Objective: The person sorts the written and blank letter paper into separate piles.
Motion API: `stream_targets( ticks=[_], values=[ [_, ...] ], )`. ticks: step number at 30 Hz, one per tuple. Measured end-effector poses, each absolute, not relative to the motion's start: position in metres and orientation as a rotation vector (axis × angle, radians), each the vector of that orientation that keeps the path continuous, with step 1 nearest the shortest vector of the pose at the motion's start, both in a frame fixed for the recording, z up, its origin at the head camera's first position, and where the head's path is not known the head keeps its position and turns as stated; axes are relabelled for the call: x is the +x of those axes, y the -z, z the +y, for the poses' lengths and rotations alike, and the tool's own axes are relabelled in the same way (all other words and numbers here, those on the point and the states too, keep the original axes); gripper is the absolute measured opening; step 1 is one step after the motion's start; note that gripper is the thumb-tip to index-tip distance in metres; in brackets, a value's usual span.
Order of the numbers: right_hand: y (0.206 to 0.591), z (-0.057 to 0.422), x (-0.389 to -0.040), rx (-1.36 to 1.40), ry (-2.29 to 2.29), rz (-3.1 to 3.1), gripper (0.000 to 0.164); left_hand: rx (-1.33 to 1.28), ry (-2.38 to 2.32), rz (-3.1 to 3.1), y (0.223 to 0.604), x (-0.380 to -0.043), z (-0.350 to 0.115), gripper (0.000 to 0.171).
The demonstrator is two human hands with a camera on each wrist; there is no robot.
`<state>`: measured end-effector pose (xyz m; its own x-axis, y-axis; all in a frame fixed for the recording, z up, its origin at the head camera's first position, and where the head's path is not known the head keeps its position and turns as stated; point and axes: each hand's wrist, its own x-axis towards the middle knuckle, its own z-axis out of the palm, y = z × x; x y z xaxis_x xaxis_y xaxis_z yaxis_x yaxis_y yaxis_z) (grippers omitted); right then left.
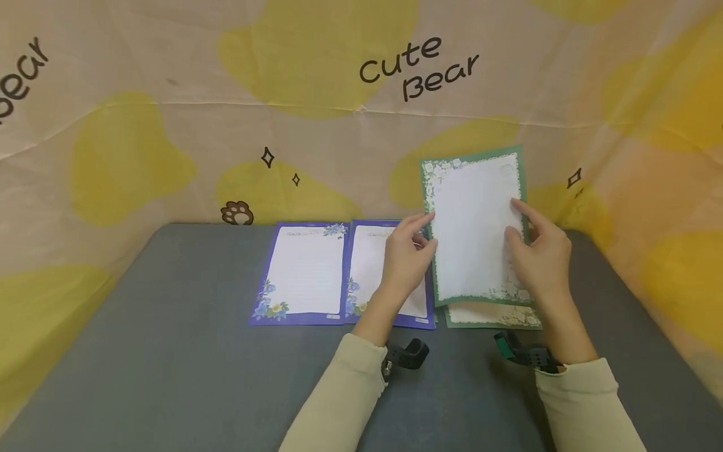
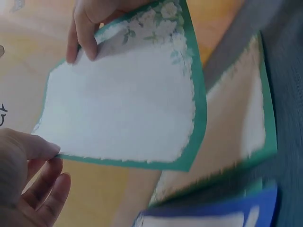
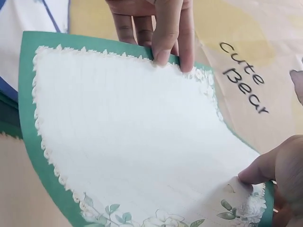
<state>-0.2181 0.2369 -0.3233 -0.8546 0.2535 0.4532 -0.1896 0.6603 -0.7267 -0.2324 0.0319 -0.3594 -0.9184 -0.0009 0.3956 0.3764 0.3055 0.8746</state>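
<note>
A sheet of green-bordered stationery paper [image 1: 471, 232] with white flowers in its corners is held up off the table, slightly bowed. My left hand [image 1: 408, 254] pinches its left edge between thumb and fingers; the left wrist view shows that thumb [image 2: 45, 147] on the edge. On the opposite edge, my right hand [image 1: 542, 254] grips the paper, its thumb [image 3: 258, 170] on the front face. Below the raised sheet lies another green-bordered sheet [image 1: 491, 315], mostly covered. Beside it, partly behind my left forearm, is a blue-bordered sheet [image 1: 367, 257].
A second blue-bordered sheet [image 1: 305, 270] lies to the left on the grey table [image 1: 169, 351]. A patterned yellow and beige cloth [image 1: 316, 75] hangs behind and along the sides. Both wrists carry black straps with devices [image 1: 415, 353].
</note>
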Motion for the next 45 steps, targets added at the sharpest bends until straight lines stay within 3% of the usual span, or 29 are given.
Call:
stream_targets(
  ticks=[14, 45],
  values=[
    [0.318, 0.265, -0.218, -0.093, -0.939, -2.395, 0.044, -0.295, 1.686, -2.223, 0.378, -0.229, 0.071, 0.043],
    [0.385, 0.285, -0.246, -0.091, -0.85, -2.62, 0.048, -0.217, 1.494, -2.471, 0.423, -0.232, 0.081, 0.04]
  ],
)
